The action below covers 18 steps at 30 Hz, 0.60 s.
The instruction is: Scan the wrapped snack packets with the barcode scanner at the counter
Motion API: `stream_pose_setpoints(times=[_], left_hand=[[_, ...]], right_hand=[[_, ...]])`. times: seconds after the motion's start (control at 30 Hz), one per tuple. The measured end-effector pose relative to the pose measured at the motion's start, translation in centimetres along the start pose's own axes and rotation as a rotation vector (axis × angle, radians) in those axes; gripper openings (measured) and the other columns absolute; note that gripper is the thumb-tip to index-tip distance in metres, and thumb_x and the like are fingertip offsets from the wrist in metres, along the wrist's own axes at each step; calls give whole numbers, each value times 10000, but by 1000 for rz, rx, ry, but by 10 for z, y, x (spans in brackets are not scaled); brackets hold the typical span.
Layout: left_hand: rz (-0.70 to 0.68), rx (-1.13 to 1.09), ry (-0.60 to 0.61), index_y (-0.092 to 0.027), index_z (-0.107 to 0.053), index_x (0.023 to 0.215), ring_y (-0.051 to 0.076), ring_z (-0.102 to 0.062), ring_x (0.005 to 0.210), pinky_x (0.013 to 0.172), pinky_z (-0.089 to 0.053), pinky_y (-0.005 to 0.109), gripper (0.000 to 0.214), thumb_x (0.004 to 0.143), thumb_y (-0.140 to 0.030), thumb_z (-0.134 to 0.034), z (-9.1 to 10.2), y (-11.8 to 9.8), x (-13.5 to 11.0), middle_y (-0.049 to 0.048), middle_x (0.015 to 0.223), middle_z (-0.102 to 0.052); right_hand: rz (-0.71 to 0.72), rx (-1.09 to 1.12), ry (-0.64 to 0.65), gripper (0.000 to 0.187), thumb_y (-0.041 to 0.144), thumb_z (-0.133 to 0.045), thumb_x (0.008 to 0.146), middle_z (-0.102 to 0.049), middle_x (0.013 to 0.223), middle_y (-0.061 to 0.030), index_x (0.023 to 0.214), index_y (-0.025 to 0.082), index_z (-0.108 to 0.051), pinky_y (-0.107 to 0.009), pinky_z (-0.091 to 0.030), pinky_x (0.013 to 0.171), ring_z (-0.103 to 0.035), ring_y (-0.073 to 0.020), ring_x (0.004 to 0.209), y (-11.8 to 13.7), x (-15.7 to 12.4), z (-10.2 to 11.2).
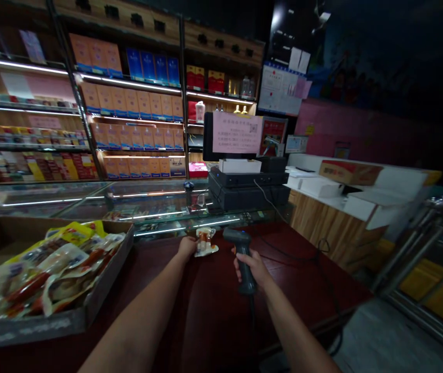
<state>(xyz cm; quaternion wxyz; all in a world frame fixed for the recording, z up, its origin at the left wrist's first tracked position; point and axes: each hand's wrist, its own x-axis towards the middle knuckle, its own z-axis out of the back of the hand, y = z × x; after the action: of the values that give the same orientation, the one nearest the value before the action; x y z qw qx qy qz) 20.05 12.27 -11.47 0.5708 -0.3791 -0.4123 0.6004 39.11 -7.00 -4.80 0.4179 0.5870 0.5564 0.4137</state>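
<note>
My left hand (187, 247) pinches the left edge of a small clear vacuum-sealed snack pack (205, 242) with orange-brown food inside, just above or on the dark red tabletop. In my right hand (255, 265) is a dark grey barcode scanner (246, 277), gripped round its handle, its head pointing up and to the left towards the pack. A cord runs down from the handle's base. To the left of my left arm stands an open cardboard box (107, 280) filled with similar sealed food packs (66, 259).
A monitor with a pink notice (236, 133) stands on a black cash drawer (248, 196) behind a glass display counter (155, 199). Cables (318, 254) cross the table's right side. Shelves of boxed goods (139, 103) line the back. A metal railing (411, 248) stands at right.
</note>
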Motion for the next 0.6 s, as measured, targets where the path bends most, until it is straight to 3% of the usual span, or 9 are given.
stream_pose_setpoints(times=[0.13, 0.3, 0.47, 0.6], left_hand=[[5, 97, 24, -134, -660, 707, 211, -651, 685, 595, -459, 257, 119, 607, -183, -700, -20, -8, -1, 83, 641, -671], [-33, 167, 23, -143, -666, 735, 216, -659, 754, 640, -461, 257, 105, 633, -165, -679, -16, -10, -9, 87, 730, -699], [-100, 179, -10, -143, -675, 767, 207, -654, 803, 704, -469, 271, 103, 671, -169, -649, 12, -13, -26, 84, 810, -705], [-291, 205, -116, -149, -675, 837, 197, -632, 907, 820, -466, 302, 142, 715, -193, -617, 60, -18, -54, 92, 928, -693]], right_hand=[[-13, -2, -14, 439, 412, -707, 609, -586, 490, 44, 928, 154, -550, -204, -420, 329, -505, -104, 340, 2, 2, 4], [-4, -7, 1, 442, 416, -696, 608, -583, 479, 47, 931, 155, -545, -209, -420, 322, -504, -108, 334, -4, 7, 2], [-17, 12, 39, 416, 403, -701, 610, -585, 489, 44, 903, 158, -536, -206, -419, 316, -498, -104, 335, -11, 8, -16], [-30, 35, 106, 401, 405, -699, 623, -581, 490, 45, 894, 156, -540, -212, -425, 323, -499, -105, 341, -25, 12, -46]])
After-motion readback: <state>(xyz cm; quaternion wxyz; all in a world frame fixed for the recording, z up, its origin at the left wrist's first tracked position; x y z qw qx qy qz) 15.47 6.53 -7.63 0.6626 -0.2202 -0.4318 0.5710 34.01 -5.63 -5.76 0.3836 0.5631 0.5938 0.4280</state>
